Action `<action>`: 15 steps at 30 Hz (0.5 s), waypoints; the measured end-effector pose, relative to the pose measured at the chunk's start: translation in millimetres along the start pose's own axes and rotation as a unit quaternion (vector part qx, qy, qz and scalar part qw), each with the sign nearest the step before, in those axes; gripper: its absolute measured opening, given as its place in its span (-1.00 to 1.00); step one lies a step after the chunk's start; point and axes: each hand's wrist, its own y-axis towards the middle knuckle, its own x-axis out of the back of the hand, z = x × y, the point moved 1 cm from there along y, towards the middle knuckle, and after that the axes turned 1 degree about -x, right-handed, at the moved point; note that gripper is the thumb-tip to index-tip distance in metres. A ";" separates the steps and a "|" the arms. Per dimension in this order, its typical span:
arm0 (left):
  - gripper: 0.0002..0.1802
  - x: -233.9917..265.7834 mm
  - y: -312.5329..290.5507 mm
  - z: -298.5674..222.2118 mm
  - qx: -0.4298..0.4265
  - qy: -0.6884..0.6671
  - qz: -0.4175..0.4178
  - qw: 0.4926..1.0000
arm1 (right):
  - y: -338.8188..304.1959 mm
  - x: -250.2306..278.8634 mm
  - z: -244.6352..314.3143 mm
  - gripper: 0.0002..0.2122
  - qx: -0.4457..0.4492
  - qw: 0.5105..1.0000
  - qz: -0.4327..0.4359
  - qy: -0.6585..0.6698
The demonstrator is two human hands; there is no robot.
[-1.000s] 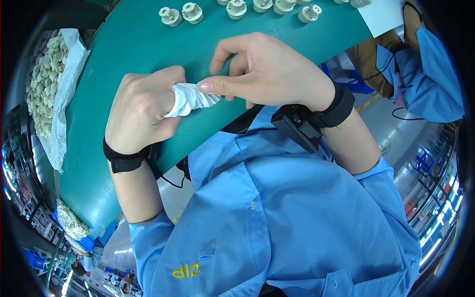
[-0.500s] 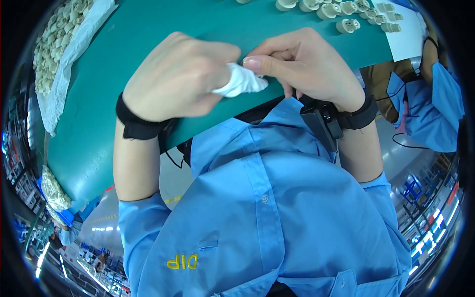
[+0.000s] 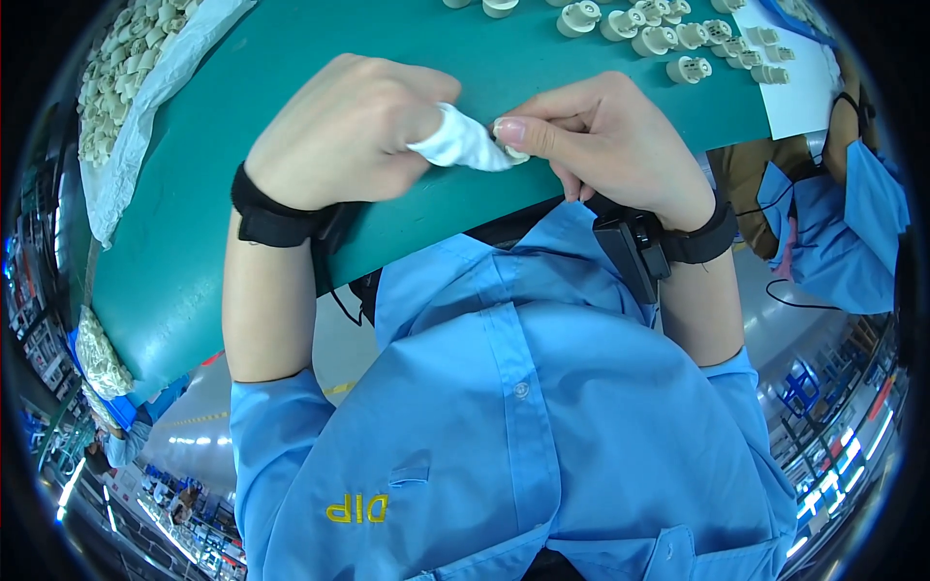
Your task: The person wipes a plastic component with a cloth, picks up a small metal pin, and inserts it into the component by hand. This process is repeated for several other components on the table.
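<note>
My left hand point(image 3: 363, 131) is curled over the green tabletop, back of the hand up. A white cloth cover point(image 3: 463, 142) wraps what looks like its thumb and points toward my right hand. Whatever lies within the curled fingers is hidden. My right hand point(image 3: 605, 140) pinches between thumb and forefinger a small cream part point(image 3: 517, 155), mostly covered by the fingertips. The cloth's tip is close against this part; whether they touch I cannot tell. Each wrist wears a black band.
Several cream plastic sockets point(image 3: 654, 41) stand at the far right of the green table point(image 3: 194, 281), some on a white sheet point(image 3: 799, 97). A bag of many cream parts point(image 3: 121, 73) lies at far left. Another person's blue sleeve point(image 3: 867, 194) shows at right.
The gap between my hands has widened slightly, and the small cream part at my right fingertips shows more. My left hand has shifted a little upward; the view has moved slightly.
</note>
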 end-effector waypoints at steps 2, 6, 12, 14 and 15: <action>-0.85 8.5 0.0 3.4 0.019 0.026 -0.002 0.999 | 0.0 0.4 0.9 -0.73 0.008 1.000 -0.008 -0.021; -0.84 -1.9 7.2 -13.0 -0.061 -0.020 0.038 0.997 | -0.8 0.7 -0.3 -0.72 0.015 1.000 -0.003 -0.009; -0.82 -0.7 -0.6 0.5 0.011 0.004 0.008 1.000 | -1.5 2.6 -0.2 -0.73 0.004 1.000 -0.001 -0.021; -0.82 -0.7 -1.8 -0.1 0.007 0.003 0.022 1.000 | -2.1 0.8 -2.5 -0.73 0.023 0.999 0.007 -0.027; -0.82 -1.2 -1.8 -0.1 0.008 0.002 0.023 1.000 | -2.9 -0.8 -5.1 -0.73 0.022 0.999 0.008 -0.027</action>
